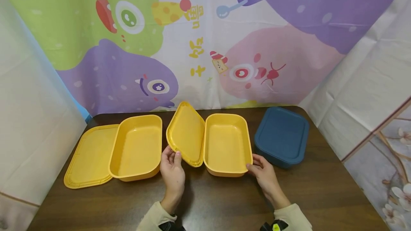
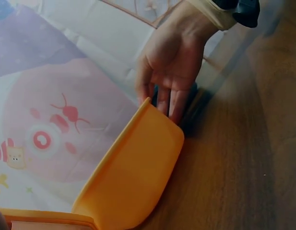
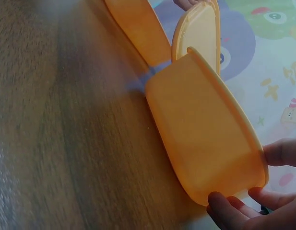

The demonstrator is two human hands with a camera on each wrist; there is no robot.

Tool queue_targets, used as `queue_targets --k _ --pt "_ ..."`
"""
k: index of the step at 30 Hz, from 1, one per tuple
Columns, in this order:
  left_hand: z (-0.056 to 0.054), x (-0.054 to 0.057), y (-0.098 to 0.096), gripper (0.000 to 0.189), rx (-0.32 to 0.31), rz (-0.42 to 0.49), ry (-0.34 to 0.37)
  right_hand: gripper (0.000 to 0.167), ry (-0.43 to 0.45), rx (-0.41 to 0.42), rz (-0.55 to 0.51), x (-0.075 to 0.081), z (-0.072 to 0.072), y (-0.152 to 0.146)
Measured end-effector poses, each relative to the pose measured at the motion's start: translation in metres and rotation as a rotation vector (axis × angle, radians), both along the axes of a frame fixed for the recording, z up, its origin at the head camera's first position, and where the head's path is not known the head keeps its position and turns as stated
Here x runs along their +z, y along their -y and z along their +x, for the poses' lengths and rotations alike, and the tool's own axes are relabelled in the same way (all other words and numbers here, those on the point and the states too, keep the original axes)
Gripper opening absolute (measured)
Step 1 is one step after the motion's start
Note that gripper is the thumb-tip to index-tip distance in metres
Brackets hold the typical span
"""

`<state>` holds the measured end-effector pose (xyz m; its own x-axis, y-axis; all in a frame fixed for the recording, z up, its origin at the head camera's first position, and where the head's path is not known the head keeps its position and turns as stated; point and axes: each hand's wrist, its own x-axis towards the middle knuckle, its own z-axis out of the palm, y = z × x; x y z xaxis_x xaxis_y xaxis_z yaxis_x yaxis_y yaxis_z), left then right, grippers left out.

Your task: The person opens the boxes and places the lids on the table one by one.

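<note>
Between thumb and fingers, my left hand (image 1: 172,172) holds the near edge of a yellow lid (image 1: 185,131), which is tilted up on its side. Right of it stands an open yellow food container (image 1: 226,145), its left rim right at the lid's edge. My right hand (image 1: 264,177) grips this container's near right corner, thumb at the rim. The right wrist view shows the fingers (image 3: 227,211) around the corner of the container (image 3: 205,129), with the lid (image 3: 200,36) raised behind. Nothing shows inside the container.
To the left, a second open yellow container (image 1: 139,147) overlaps a flat yellow lid (image 1: 91,156). A blue lidded container (image 1: 282,136) stands to the right. All are on a dark wooden table (image 1: 221,202), with a printed cloth (image 1: 199,92) hanging behind its back edge.
</note>
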<state>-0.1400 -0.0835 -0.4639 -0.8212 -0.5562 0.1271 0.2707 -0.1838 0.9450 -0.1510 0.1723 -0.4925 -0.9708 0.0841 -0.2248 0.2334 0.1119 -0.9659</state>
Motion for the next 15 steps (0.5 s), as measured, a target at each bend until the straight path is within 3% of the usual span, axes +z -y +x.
queue_targets --k 15 --pt "0.0032 -0.0053 -0.0060 0.033 0.005 0.053 0.062 0.049 -0.004 -0.002 0.001 -0.0001 -0.0014 -0.0024"
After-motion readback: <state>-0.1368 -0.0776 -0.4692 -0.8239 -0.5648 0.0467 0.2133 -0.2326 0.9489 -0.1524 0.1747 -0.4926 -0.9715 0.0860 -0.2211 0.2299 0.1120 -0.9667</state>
